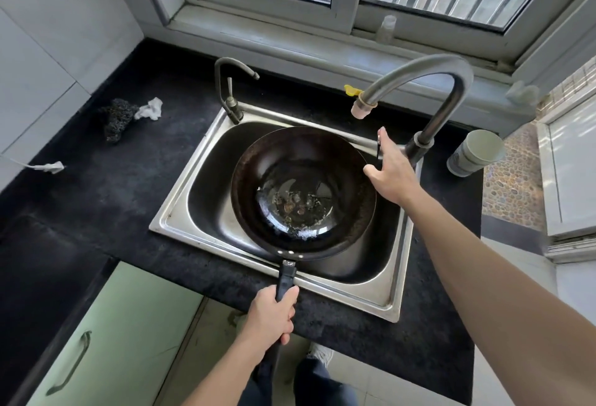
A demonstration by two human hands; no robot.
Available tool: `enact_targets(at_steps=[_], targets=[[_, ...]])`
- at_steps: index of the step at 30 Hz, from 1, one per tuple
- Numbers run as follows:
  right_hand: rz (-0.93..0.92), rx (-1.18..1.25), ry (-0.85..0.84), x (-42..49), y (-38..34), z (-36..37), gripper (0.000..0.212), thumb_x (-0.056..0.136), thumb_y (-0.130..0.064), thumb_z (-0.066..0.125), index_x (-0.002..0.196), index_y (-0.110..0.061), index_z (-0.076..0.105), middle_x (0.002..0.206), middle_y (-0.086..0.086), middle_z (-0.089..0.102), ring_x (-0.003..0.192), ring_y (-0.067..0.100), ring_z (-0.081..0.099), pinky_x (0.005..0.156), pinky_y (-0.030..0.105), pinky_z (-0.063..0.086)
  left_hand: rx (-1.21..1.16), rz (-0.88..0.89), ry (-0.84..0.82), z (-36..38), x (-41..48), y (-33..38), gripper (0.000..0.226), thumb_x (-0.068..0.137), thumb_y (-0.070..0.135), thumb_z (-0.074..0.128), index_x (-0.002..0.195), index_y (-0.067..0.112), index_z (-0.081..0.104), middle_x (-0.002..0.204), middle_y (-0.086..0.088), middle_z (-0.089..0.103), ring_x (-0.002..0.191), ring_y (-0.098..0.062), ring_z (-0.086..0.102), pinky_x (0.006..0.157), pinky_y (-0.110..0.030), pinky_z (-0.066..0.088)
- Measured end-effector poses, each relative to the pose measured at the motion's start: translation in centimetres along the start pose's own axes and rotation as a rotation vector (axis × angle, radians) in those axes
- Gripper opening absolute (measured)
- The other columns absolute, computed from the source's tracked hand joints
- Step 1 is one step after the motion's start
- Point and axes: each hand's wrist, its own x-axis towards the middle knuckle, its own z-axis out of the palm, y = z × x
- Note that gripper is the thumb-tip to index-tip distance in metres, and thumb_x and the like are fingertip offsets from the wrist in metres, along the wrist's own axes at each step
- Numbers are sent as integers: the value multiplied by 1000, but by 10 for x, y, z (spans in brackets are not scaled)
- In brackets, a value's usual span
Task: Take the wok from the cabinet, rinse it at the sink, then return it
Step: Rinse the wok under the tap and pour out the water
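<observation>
I see the left hand (270, 312) clenched round the handle of the wok (303, 192), bowl ahead over the sink (180, 212); right hand (392, 173), fingers spread, rests on the faucet lever (379, 147).

The left hand (272, 315) is closed in a fist around a handle, thumb on top, forearm coming from below. The right arm is stretched forward, and the right hand (390, 173) is open, fingers extended, thumb spread to the left.
</observation>
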Motion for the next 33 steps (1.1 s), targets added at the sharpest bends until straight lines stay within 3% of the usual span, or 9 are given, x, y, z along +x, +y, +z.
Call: enact_targets(at_steps=[8,16,22,27,30,33], targets=[[2,-10,-22,-1,-2,0,85,95,-14,59,162,-10,6,169,9,19,155,21,20,124,32,16,10,-11,-2,-1,2,0,27,99,25,57,78,9,51,57,0,43,42,-13,33,40,-27,34],[23,3,-17,-1,-4,1,84,95,-11,59,161,-8,7,168,8,20,155,18,21,114,19,12,7,-11,-20,-2,1,0,27,100,25,56,80,8,50,58,0,42,42,-12,32,40,-27,34],[36,-5,18,-10,-1,2,82,95,-13,60,161,-8,11,168,8,22,154,22,22,121,30,19,13,-11,-30,-3,2,-1,26,100,26,55,81,9,49,58,1,42,42,-12,33,40,-27,35],[34,13,64,-38,-3,6,79,94,-10,60,160,-7,17,166,11,27,153,22,24,118,24,15,16,-21,-46,-4,3,-2,26,99,30,56,85,11,48,60,1,42,44,-12,32,41,-27,36],[66,42,79,-64,-5,13,79,94,-12,61,160,-10,18,166,10,28,153,23,25,123,35,21,8,-23,-72,-6,4,-4,28,99,34,56,88,10,49,62,1,42,45,-12,34,42,-28,37],[105,55,82,-94,-9,23,78,95,-13,62,160,-12,20,165,7,29,153,21,25,123,35,22,-22,-32,-67,-9,1,-2,36,101,40,51,87,8,52,59,1,42,43,-12,36,41,-28,37]])
